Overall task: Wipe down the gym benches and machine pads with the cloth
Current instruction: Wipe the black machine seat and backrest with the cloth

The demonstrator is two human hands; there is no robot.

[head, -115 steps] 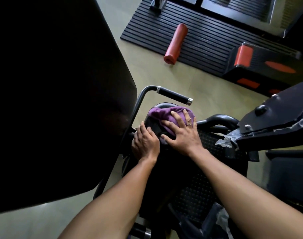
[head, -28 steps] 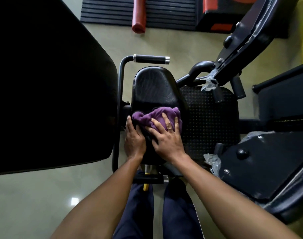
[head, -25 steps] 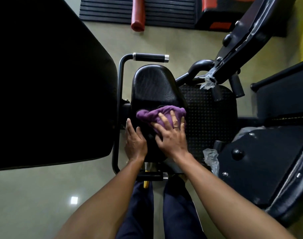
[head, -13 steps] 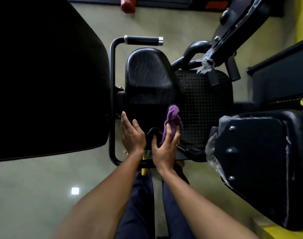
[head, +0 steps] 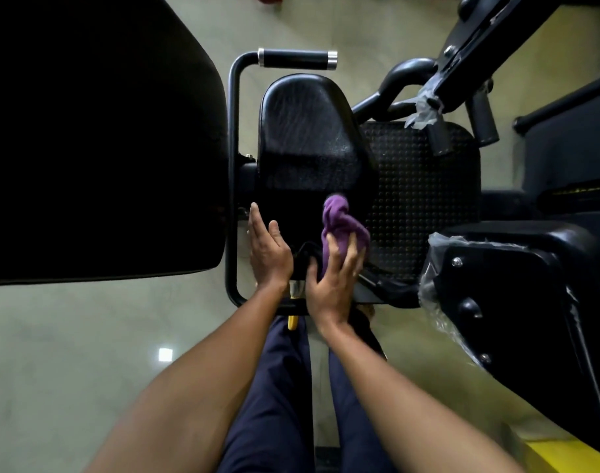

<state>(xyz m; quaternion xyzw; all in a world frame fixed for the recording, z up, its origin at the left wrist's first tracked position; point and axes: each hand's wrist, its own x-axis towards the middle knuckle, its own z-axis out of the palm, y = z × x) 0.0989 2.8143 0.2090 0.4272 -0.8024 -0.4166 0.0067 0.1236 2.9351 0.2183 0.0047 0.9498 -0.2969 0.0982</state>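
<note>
A black padded machine seat (head: 305, 131) lies in the middle of the head view, seen from above. My right hand (head: 332, 281) holds a bunched purple cloth (head: 341, 223) at the seat's near right edge, against a dark curved bar there. My left hand (head: 268, 250) rests with straight fingers on the seat's near left edge, holding nothing. A large black back pad (head: 97, 141) fills the left side, close to my left hand.
A black handle with chrome ends (head: 297, 59) sits beyond the seat on a tube frame. A studded black footplate (head: 424, 199) lies right of the seat. Machine arms with plastic wrap (head: 523, 302) crowd the right. Green floor (head: 70, 353) spreads at lower left.
My right hand drew the cloth off the seat top to its near right edge and bunched it up. The left hand stayed at the near left edge. The view shifted closer.
</note>
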